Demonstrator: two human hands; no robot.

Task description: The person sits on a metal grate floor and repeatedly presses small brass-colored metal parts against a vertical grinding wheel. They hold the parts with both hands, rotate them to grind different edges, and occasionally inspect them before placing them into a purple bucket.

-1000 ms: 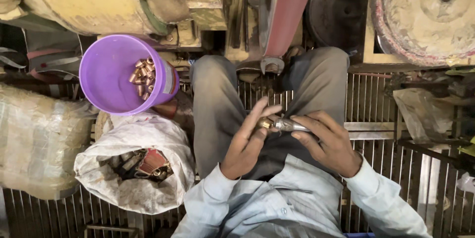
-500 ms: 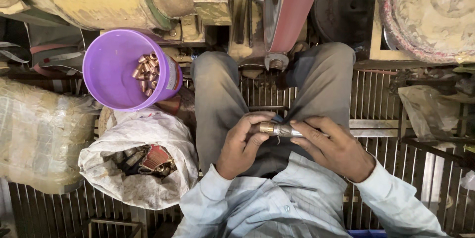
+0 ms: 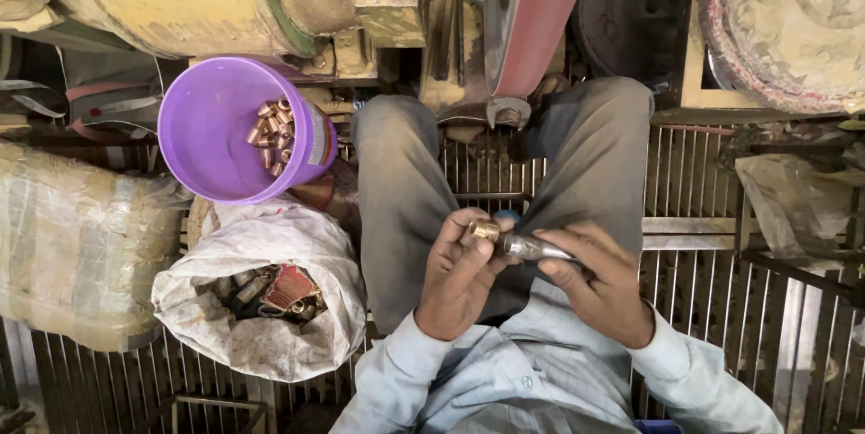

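Both hands (image 3: pixel 532 276) grip brass fitting (image 3: pixel 485 230) (over lap); purple bucket (image 3: pixel 216 141) well apart.

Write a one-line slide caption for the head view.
Seated worker's left hand fits a brass fitting onto a metal tool held by the right hand, beside a purple bucket.

Light blue shirt with long sleeves, thin stripes and small buttons. Grey dusty trousers. Bare left hand (image 3: pixel 459 276) and right hand (image 3: pixel 602 283), no gloves.
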